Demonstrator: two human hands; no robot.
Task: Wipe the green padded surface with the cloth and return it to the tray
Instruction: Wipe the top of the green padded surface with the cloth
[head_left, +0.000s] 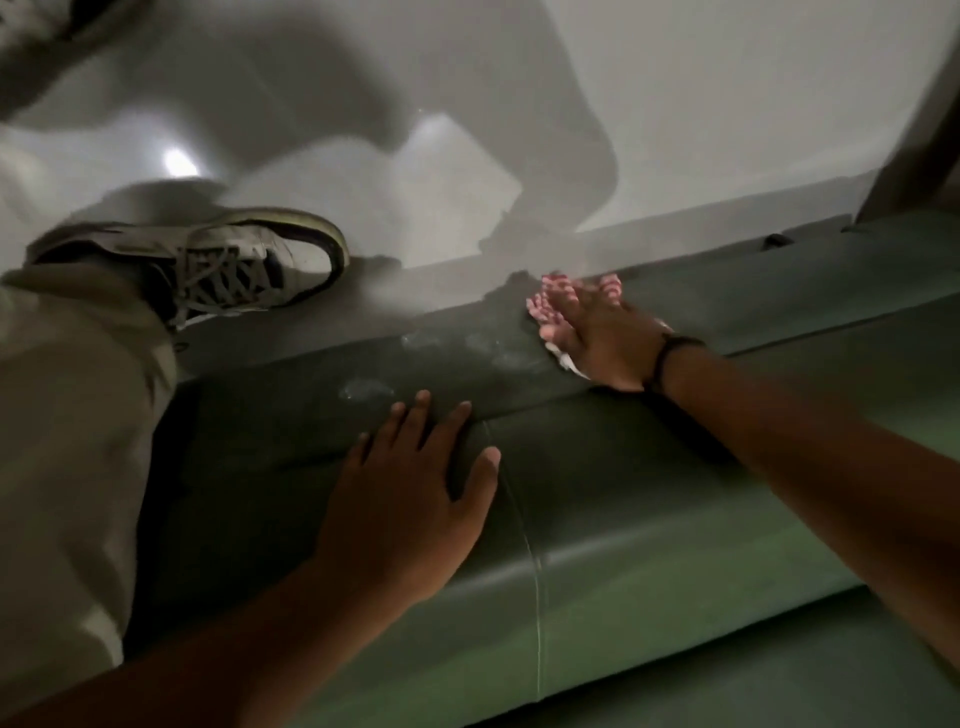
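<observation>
The green padded surface (649, 499) runs across the lower right of the head view, with pale dusty smudges near its far edge. My right hand (602, 343), a dark band on its wrist, presses a red-and-white patterned cloth (545, 304) flat against the pad's far edge. The cloth shows mostly past my fingertips. My left hand (410, 499) lies palm down on the pad with fingers spread and holds nothing. No tray is in view.
My leg in light trousers and a grey laced sneaker (218, 265) stand on the pale glossy floor (675, 130) left of the pad. A dark post (904, 171) rises at the top right corner. A seam (535, 571) runs across the pad.
</observation>
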